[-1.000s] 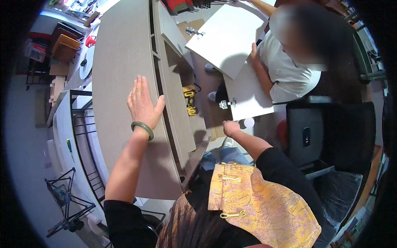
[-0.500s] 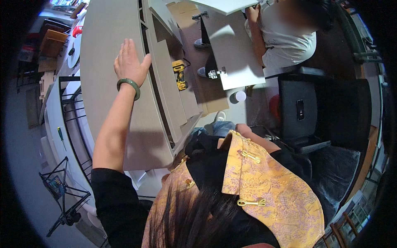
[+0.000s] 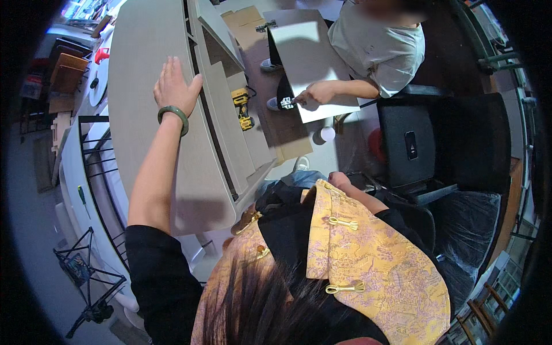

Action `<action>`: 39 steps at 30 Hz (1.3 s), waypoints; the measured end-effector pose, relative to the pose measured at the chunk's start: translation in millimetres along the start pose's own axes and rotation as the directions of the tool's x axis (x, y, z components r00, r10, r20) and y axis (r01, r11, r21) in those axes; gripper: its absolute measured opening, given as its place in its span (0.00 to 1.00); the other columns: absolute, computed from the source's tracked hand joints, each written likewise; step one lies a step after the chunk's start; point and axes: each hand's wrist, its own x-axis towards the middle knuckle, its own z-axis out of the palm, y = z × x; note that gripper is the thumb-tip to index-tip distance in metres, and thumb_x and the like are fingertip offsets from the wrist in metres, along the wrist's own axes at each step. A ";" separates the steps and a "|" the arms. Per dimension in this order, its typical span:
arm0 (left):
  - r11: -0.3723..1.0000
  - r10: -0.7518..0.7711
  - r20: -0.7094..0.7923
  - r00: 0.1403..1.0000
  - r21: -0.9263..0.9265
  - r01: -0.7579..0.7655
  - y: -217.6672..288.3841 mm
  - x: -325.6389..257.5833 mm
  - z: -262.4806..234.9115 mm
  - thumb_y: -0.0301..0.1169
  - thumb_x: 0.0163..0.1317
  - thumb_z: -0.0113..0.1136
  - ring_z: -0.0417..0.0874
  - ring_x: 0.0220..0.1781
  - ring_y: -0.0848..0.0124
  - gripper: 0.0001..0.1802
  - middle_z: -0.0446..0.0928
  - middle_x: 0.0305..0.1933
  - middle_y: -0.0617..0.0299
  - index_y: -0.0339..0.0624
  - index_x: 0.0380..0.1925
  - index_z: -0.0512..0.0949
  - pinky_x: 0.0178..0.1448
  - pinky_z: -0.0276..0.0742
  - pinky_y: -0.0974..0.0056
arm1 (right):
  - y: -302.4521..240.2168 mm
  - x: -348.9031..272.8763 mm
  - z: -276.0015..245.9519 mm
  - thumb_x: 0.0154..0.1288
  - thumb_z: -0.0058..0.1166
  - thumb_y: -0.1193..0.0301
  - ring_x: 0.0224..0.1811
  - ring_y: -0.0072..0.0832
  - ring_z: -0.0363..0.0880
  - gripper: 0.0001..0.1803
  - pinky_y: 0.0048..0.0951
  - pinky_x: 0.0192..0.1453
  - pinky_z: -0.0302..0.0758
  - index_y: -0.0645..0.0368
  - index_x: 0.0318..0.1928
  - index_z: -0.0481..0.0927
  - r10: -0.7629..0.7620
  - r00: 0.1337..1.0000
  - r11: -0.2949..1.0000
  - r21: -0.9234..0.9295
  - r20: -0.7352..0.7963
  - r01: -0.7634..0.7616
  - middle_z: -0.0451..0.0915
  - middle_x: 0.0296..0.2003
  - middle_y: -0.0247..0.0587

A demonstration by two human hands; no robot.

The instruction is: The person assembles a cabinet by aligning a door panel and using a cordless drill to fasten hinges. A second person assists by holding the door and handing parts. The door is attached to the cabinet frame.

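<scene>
Along the cabinet's (image 3: 135, 86) broad pale face, just short of its slotted edge, the left hand (image 3: 177, 92) lies palm down, fingers extended close together and thumb out to the side. It grips nothing; it merely rests on the board, a green bangle (image 3: 173, 117) round the wrist. The cabinet itself stands before the wearer, toward the left, its compartments facing right.

Low by the lap, the right hand (image 3: 339, 179) is loosely curled and well apart from the cabinet; whether anything is in it, I can't tell.

From where I stand, the step in hand looks like a pause, perhaps a light steadying of the cabinet. To my eye, any move from here calls for little from the left hand beyond lifting clear, while a firm hold would need the fingers to hook an edge.

Within the cabinet's right side sits a yellow drill (image 3: 243, 109). Farther right, a co-worker has a white panel (image 3: 313, 49) across the lap, with 2 hinges on its near edge, and that person's hand (image 3: 322, 92) points at the lower hinge (image 3: 287, 103); contact is unclear. Beyond, a phone (image 3: 411, 145) lies on a black chair (image 3: 397, 167).
</scene>
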 end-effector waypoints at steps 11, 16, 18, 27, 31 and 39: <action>1.000 -0.008 0.010 1.000 -0.015 0.008 -1.1 0.3 -1.5 0.51 0.60 0.54 0.50 0.79 0.61 0.43 0.53 0.77 0.54 0.43 0.71 0.56 0.78 0.45 0.51 | 23.7 -0.2 5.2 0.59 0.52 0.64 0.51 0.50 0.80 0.16 0.46 0.54 0.76 0.57 0.44 0.84 0.031 0.997 0.999 -0.013 -0.076 -0.032 0.81 0.46 0.57; 1.000 -0.016 0.010 1.000 -0.004 0.016 -1.1 1.7 -1.1 0.52 0.60 0.54 0.50 0.79 0.62 0.43 0.53 0.77 0.56 0.45 0.71 0.56 0.78 0.45 0.51 | 18.7 5.9 3.2 0.60 0.51 0.65 0.50 0.50 0.80 0.16 0.46 0.53 0.77 0.57 0.44 0.84 -0.022 0.996 1.000 -0.017 -0.083 0.020 0.81 0.46 0.56; 1.000 -0.015 0.009 1.000 -0.023 0.015 -1.5 0.9 -0.5 0.52 0.60 0.54 0.50 0.79 0.62 0.43 0.53 0.77 0.56 0.45 0.71 0.57 0.78 0.45 0.51 | 13.9 7.1 2.4 0.61 0.50 0.65 0.51 0.50 0.80 0.16 0.46 0.53 0.77 0.57 0.44 0.84 -0.047 0.996 0.998 -0.054 -0.075 0.043 0.81 0.46 0.56; 1.000 0.001 -0.011 1.000 0.007 -0.001 -1.5 -0.9 0.0 0.51 0.60 0.54 0.51 0.78 0.61 0.42 0.54 0.76 0.55 0.43 0.71 0.57 0.77 0.45 0.51 | 11.8 12.3 6.4 0.61 0.50 0.64 0.52 0.48 0.80 0.16 0.45 0.54 0.77 0.56 0.44 0.84 0.032 0.997 0.999 0.008 -0.066 -0.031 0.81 0.47 0.54; 1.000 -0.002 -0.007 1.000 -0.017 0.002 -1.1 -0.8 -1.6 0.51 0.60 0.54 0.51 0.78 0.61 0.43 0.54 0.77 0.55 0.44 0.71 0.56 0.77 0.45 0.49 | 16.3 12.2 6.7 0.60 0.50 0.63 0.52 0.49 0.80 0.17 0.44 0.54 0.77 0.56 0.45 0.84 -0.013 0.997 1.000 0.018 -0.070 0.015 0.82 0.47 0.53; 0.999 -0.016 0.015 1.000 -0.031 0.016 0.2 -0.5 -3.1 0.52 0.61 0.55 0.50 0.79 0.61 0.43 0.53 0.77 0.56 0.45 0.72 0.55 0.77 0.43 0.48 | 9.9 7.6 -0.3 0.57 0.55 0.59 0.53 0.47 0.80 0.19 0.43 0.55 0.77 0.56 0.44 0.85 0.006 0.999 1.000 0.026 -0.039 -0.005 0.81 0.49 0.53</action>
